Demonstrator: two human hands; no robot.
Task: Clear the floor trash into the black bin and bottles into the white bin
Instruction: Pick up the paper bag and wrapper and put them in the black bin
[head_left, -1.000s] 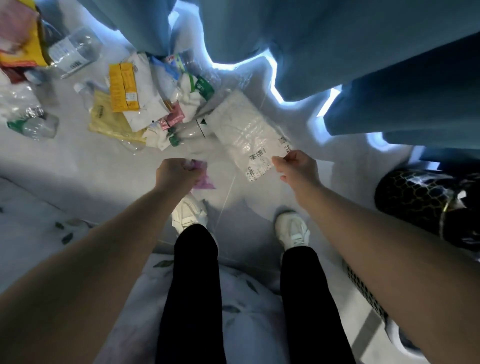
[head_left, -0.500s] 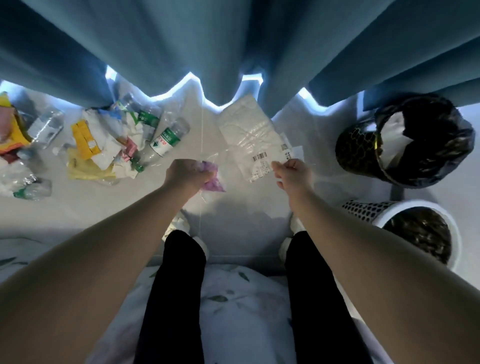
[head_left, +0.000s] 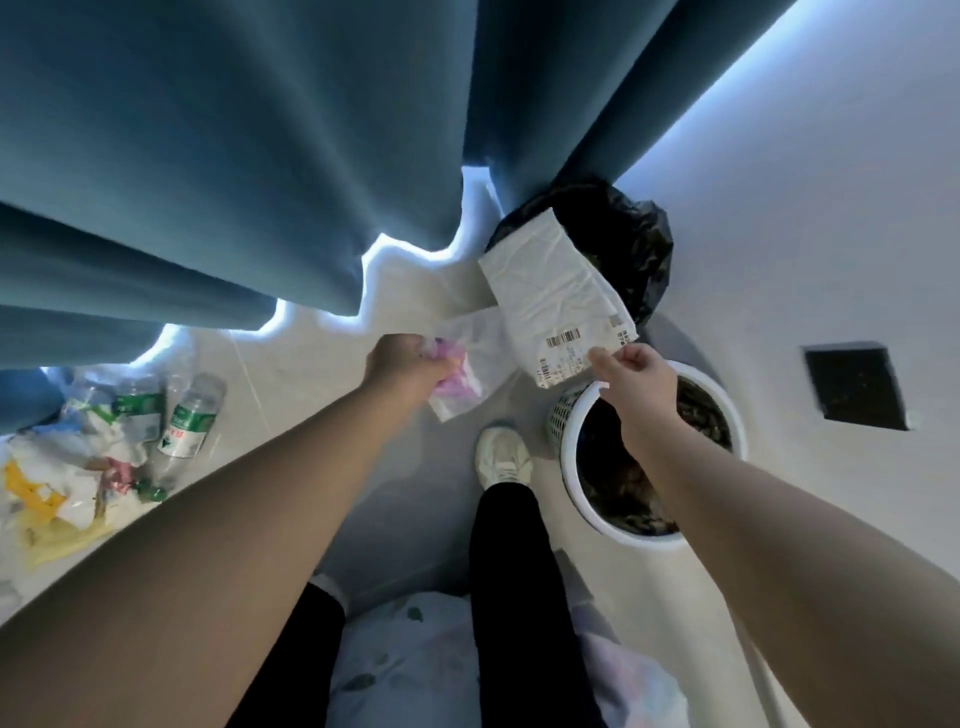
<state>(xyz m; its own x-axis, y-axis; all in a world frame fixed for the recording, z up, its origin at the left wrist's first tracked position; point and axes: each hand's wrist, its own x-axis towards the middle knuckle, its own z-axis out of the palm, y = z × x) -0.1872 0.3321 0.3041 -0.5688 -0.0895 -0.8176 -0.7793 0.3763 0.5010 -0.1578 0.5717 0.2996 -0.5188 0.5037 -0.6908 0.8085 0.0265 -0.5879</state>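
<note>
My right hand (head_left: 631, 374) pinches a corner of a white plastic mailer bag (head_left: 556, 296) with a barcode label; the bag hangs over the edge of the black bin (head_left: 628, 234). My left hand (head_left: 402, 364) grips a clear wrapper with pink print (head_left: 460, 387), held above the floor left of the bins. The white bin (head_left: 576, 431), a mesh basket with a dark liner, stands just under my right wrist. At the left, a pile of trash (head_left: 62, 483) lies on the floor with clear bottles with green labels (head_left: 189, 421) among it.
Blue curtains (head_left: 234, 156) hang down to the floor behind the trash and touch the black bin. A white wall with a dark square vent (head_left: 857, 387) is on the right. My white shoe (head_left: 504, 460) stands beside the white bin; a floral fabric (head_left: 415, 660) lies below.
I have turned right: the bins have come toward the middle of the view and the trash pile has slid left. The mailer bag now hangs over the black bin; both hands keep their holds.
</note>
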